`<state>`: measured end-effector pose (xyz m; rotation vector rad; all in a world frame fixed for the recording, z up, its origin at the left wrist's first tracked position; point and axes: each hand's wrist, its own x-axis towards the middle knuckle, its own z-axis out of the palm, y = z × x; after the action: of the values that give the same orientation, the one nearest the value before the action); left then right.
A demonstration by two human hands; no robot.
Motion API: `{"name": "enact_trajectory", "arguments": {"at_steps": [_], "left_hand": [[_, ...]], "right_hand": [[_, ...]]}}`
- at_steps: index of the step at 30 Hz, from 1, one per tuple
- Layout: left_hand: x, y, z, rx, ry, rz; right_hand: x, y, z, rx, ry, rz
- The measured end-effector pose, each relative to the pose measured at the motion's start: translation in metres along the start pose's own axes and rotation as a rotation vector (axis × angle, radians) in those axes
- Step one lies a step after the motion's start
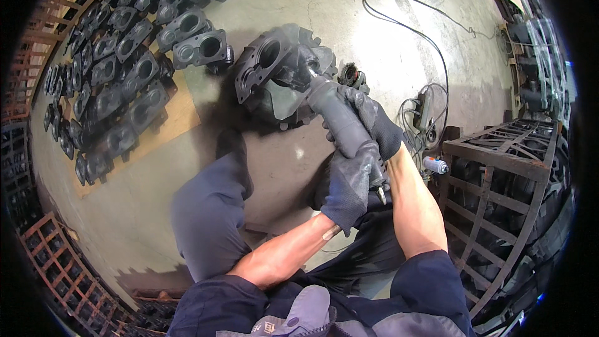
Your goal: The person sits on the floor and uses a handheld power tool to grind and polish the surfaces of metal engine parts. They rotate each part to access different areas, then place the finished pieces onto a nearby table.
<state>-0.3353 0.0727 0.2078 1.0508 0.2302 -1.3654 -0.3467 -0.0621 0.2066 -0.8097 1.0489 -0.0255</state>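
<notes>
Both my gloved hands grip a dark cylindrical die grinder. My right hand wraps round its front half, and my left hand is closed on its rear end. The grinder slants up and left, its narrow metal tip at the near right side of a large dark metal casting. Whether the tip touches the casting I cannot tell. A flange with a round hole faces up on the casting's left side. Behind my right hand lies a round dark piece with a rough, bristly rim.
Many dark flanged castings stand in rows on a tan sheet at left. A black cable loops over the floor to a power strip. A spray can lies beside a rusty metal cage at right. More cages stand at left.
</notes>
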Motion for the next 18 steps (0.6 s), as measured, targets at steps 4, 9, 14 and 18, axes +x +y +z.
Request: {"name": "enact_trajectory", "arguments": {"at_steps": [4,9,14,18], "left_hand": [[-0.002,0.004,0.001,0.025,-0.036,0.018],[0.008,-0.008,-0.002,0.006,-0.008,0.044],[0.0,0.009,0.008,-0.048,-0.022,-0.06],[0.005,0.003,0.008,-0.024,-0.017,0.096]], "right_hand": [[-0.003,-0.005,0.005,0.075,0.053,-0.052],[0.003,0.0,0.001,0.041,0.062,-0.032],[-0.001,-0.004,0.002,0.061,0.057,-0.077],[0.001,-0.011,0.001,0.067,0.075,0.004]]}}
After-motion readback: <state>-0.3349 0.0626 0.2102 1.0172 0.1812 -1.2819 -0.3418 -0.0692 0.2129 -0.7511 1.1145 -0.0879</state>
